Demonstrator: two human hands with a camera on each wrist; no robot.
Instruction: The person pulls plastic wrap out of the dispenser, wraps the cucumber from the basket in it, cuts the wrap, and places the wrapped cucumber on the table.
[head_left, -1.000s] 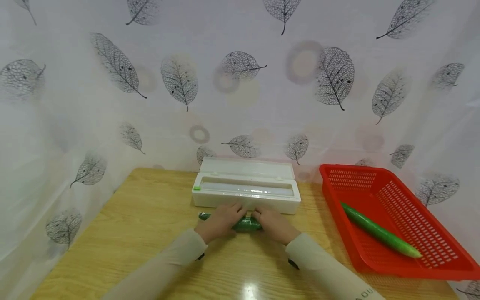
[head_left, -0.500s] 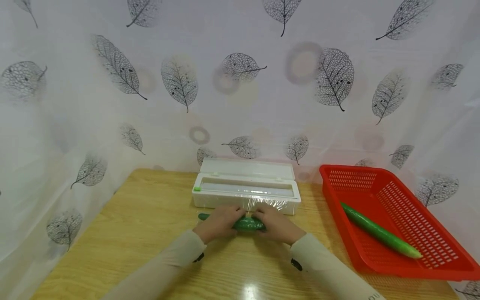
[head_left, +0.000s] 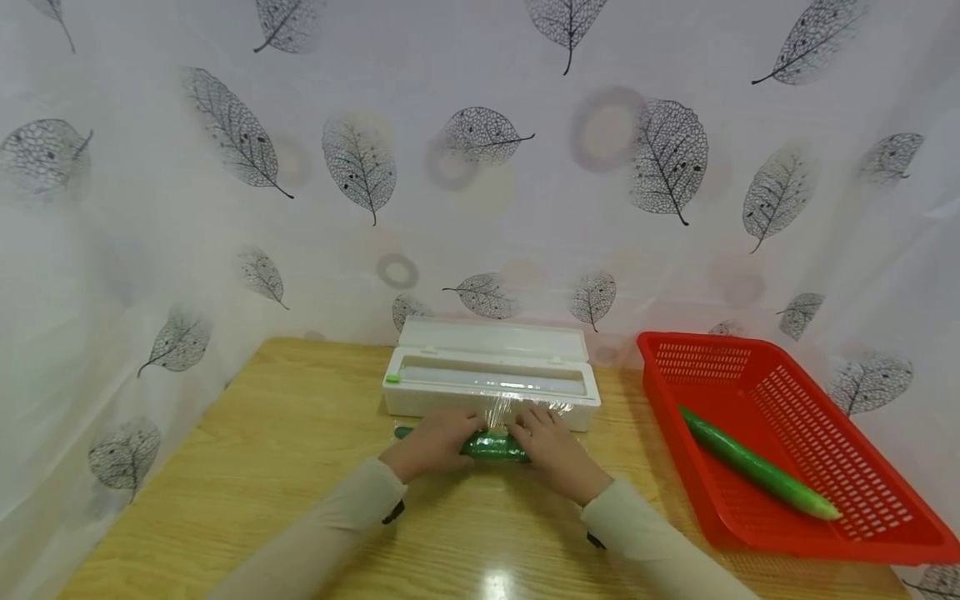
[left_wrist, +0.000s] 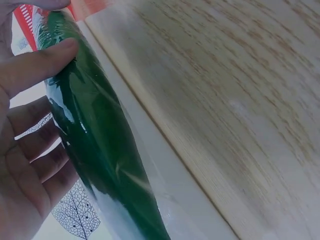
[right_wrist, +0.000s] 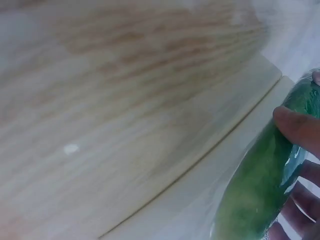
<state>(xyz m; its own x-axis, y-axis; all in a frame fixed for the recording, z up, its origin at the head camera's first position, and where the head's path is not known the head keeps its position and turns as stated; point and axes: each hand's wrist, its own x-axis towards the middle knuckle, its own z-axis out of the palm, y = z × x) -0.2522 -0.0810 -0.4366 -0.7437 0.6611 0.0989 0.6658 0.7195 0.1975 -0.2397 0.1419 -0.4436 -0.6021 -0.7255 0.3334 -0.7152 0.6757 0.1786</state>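
While both hands (head_left: 491, 446) grip, cucumber (head_left: 491, 447) lies between.

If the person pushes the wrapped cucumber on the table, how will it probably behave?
The cucumber is long and round, so it would likely roll across the wooden table. The glossy cling film around it probably makes it a little slippery. It looks straight and firm between the left hand and right hand, so probably stiff.

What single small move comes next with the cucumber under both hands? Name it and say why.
Probably roll the dark green cucumber one more turn toward the body. The clear plastic film stretches from it to the white dispenser box, uncut, and the left hand and right hand already grip it.
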